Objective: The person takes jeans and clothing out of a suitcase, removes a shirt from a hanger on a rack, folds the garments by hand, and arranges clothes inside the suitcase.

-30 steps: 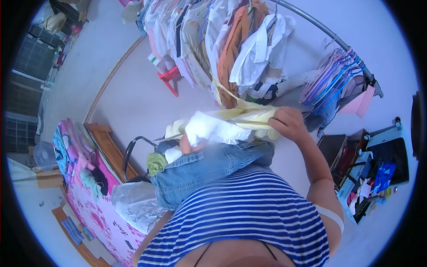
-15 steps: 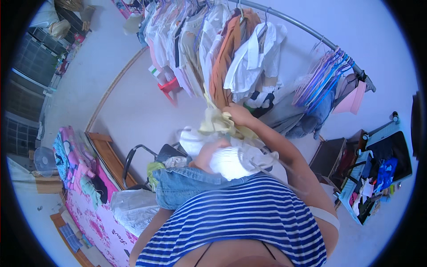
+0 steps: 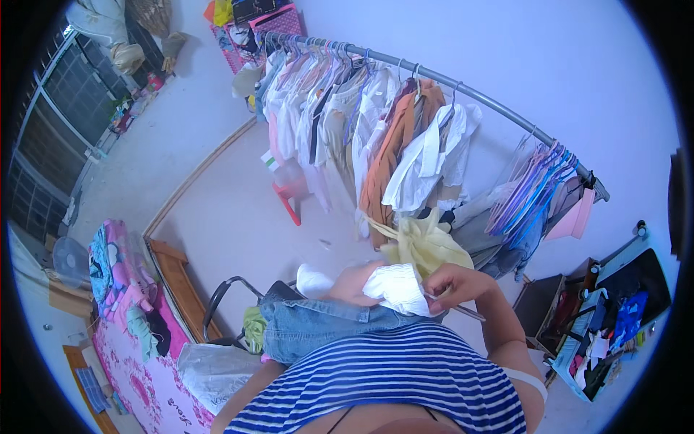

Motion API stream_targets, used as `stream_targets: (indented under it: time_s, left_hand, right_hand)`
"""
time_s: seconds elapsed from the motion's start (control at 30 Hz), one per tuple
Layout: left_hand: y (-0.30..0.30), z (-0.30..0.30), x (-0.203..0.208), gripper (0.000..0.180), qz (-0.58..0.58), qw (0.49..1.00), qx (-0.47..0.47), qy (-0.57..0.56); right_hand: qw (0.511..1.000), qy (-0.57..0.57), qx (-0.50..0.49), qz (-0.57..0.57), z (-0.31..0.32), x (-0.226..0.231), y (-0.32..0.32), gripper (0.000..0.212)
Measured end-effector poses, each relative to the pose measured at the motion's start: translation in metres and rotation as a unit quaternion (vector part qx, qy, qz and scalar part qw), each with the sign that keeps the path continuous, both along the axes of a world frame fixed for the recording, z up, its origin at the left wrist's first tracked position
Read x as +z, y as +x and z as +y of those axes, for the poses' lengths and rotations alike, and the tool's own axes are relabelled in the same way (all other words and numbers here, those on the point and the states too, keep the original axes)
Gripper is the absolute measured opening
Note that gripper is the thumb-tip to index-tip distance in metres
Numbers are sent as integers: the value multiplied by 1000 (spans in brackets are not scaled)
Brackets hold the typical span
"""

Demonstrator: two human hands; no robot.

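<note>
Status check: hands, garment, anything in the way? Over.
Left hand holding white gathered fabric garment. Right hand at its right edge, grip unclear. Pale yellow cloth garment close beyond right hand; blue denim garment just below.

A hand could pass over the floor (image 3: pixel 224 217) left of the hanging clothes (image 3: pixel 336 130). A yellow garment (image 3: pixel 432 247) blocks the right hand's (image 3: pixel 457 285) way forward; leftward, a black armrest (image 3: pixel 210 307) juts up

The head view, a wide fisheye, looks steeply down over the wearer's striped top (image 3: pixel 390 383), close above the left hand (image 3: pixel 354 284) and right hand (image 3: pixel 457 283), reaching forward to the clothes rail (image 3: pixel 477 95), its right end toward the rim.
</note>
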State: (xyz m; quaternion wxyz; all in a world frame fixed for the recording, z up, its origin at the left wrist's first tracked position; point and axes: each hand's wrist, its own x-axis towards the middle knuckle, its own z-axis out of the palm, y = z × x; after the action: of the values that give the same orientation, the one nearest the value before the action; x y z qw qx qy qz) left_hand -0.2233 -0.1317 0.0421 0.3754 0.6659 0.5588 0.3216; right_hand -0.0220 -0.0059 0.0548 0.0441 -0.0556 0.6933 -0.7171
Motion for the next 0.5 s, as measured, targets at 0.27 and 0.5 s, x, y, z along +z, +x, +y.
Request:
stream_targets:
  time_s: [0.27, 0.5]
  left_hand:
    - [4, 19, -6, 44, -154, 970, 150, 118]
    - [-4, 30, -21, 38, -349, 846, 362, 175]
  right_hand:
    - [889, -75, -451, 19, -11, 6, 30, 11]
    - [796, 16, -591, 130, 7, 19, 39, 14]
